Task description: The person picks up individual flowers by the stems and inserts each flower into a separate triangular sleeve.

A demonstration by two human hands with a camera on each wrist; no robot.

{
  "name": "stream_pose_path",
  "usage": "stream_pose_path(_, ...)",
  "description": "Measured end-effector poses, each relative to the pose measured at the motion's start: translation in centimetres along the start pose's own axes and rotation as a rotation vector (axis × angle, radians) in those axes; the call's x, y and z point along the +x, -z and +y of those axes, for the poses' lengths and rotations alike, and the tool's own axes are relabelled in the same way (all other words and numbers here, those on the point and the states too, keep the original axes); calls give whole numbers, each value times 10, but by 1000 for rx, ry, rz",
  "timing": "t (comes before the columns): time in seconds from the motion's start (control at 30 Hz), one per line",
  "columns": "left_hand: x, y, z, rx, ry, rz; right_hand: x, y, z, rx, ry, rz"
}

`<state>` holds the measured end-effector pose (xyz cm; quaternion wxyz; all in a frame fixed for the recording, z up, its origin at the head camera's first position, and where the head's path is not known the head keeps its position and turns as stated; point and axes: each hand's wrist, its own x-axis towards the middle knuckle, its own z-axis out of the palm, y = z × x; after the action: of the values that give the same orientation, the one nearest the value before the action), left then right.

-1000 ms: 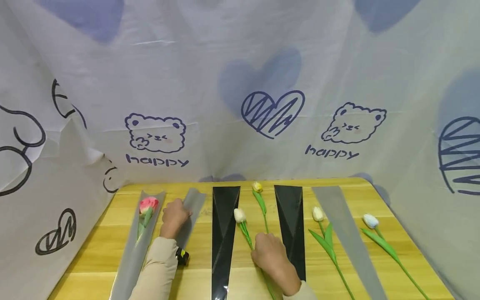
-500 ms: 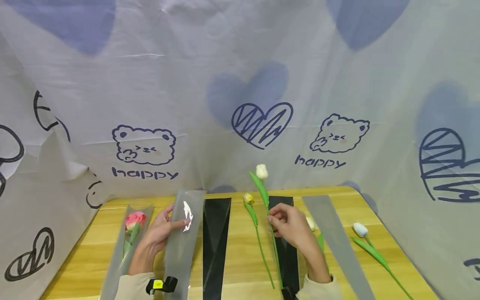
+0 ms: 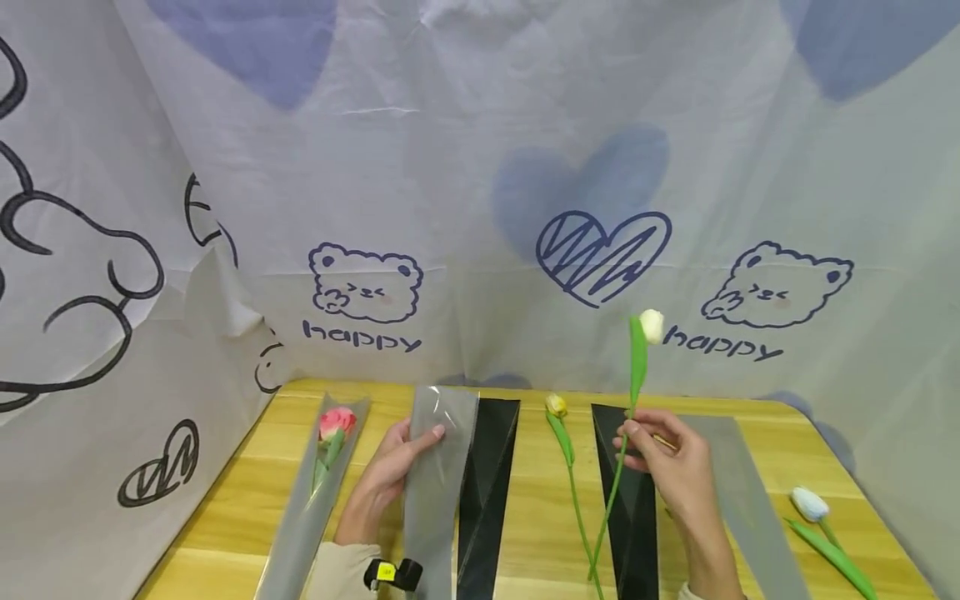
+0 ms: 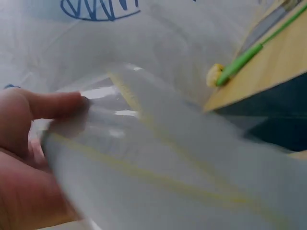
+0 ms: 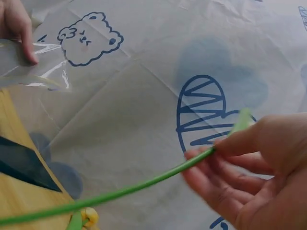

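My left hand [image 3: 390, 467] grips a clear grey plastic flower sleeve [image 3: 435, 508] near its top, the thumb across its front. In the left wrist view the sleeve [image 4: 158, 163] is slightly blurred and shows yellowish edge lines. My right hand [image 3: 675, 467] pinches the green stem of a white tulip [image 3: 651, 327] between thumb and fingers. The tulip stands nearly upright, its bloom above the table's far edge. In the right wrist view the stem [image 5: 139, 186] runs down to the left from the fingertips. Sleeve and tulip are apart.
On the wooden table [image 3: 536, 508] lie a yellow tulip [image 3: 557, 406], two black sleeves [image 3: 487, 483], another grey sleeve [image 3: 738, 467] and a pale blue tulip [image 3: 810, 505]. At left, a pink flower [image 3: 336, 423] lies in a grey sleeve. A printed cloth [image 3: 480, 167] hangs behind.
My left hand has lifted the grey sleeve off the table and turned it up. My right hand has picked up the white tulip and raised it upright, then moved right. The head view has shifted.
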<state>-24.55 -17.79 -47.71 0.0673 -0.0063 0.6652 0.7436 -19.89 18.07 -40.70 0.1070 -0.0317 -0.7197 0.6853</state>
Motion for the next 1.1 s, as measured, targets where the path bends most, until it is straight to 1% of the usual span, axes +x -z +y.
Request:
stream_pose_path(0.07,-2,-2,5,39,-21,-25,0,1,-2,95,21,49)
stream_pose_path(0.17,-7,-9,13,116,-51,-46,-1,3,-7,282,54,137)
stream_pose_path(0.3,-13,-24,23,224,-95,-116,-4,1,-16,534,147,230)
stream_pose_path(0.4,-18,-33,27,279,-117,-171,-6,-2,-22,738,256,261)
stream_pose_path(0.5,-22,-41,28,294,-116,-200,-8,-6,-27,921,358,276)
stream_pose_path(0.6,-26,-46,28,331,-132,-217,-11,-9,-29,1026,423,297)
stream_pose_path(0.63,-26,-47,29,340,-141,-223,-12,-9,-30,1032,439,306)
stream_pose_path(0.73,-27,-52,31,368,-172,-239,-13,-11,-32,990,470,325)
stream_pose_path(0.87,-29,-55,34,394,-202,-240,-14,-15,-32,869,479,321)
stream_pose_path(0.97,-31,-57,36,413,-212,-230,-15,-21,-31,805,470,297)
stream_pose_path(1.07,-33,-59,37,430,-216,-216,-17,-26,-31,754,480,273)
stream_pose_path(1.1,-33,-59,37,429,-216,-214,-18,-27,-31,771,491,255)
